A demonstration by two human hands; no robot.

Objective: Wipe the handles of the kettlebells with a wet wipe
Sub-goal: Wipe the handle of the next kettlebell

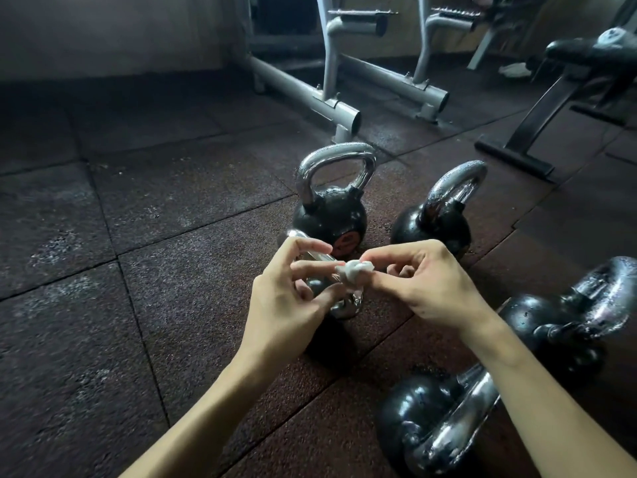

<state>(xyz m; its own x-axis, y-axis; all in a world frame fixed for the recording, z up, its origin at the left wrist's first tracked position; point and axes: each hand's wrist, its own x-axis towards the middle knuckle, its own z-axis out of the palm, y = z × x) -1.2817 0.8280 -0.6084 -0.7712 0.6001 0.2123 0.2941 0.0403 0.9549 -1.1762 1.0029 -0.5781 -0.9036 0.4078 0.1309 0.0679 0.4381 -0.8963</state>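
A small crumpled white wet wipe [354,270] is pinched between the fingertips of my left hand [293,298] and my right hand [424,281] above the floor. Right beneath my hands stands a kettlebell [339,307], mostly hidden, only its chrome handle showing. Two black kettlebells with chrome handles stand upright behind: one in the middle [331,215] and one to its right [437,222]. Two more lie tipped at the right: one near my right forearm [427,419], one further right [565,315].
Dark rubber floor tiles [138,270] cover the ground. A grey steel rack frame [331,98] stands behind the kettlebells. A black bench base [517,146] sits at the far right. Open floor lies to the left.
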